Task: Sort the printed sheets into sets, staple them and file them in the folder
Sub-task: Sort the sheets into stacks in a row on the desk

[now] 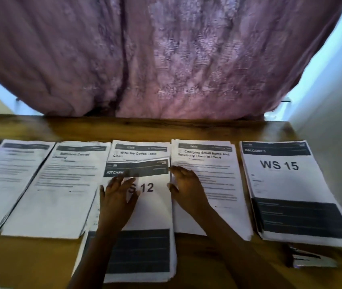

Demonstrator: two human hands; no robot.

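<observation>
Left hand (pixel 118 197) lies flat on the WS 12 stack (pixel 151 215), right hand (pixel 186 186) beside its right edge, all fingers (pixel 114 182) straight, released.

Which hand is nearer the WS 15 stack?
Right. The right hand is over the Charging stack, one pile left of the WS 15 stack. The left hand lies farther left, on the WS 12 sheet.

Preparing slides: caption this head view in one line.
Left hand on the WS 12 set, right hand at its edge, among paper stacks on a wooden table; stapler nearby.
</observation>
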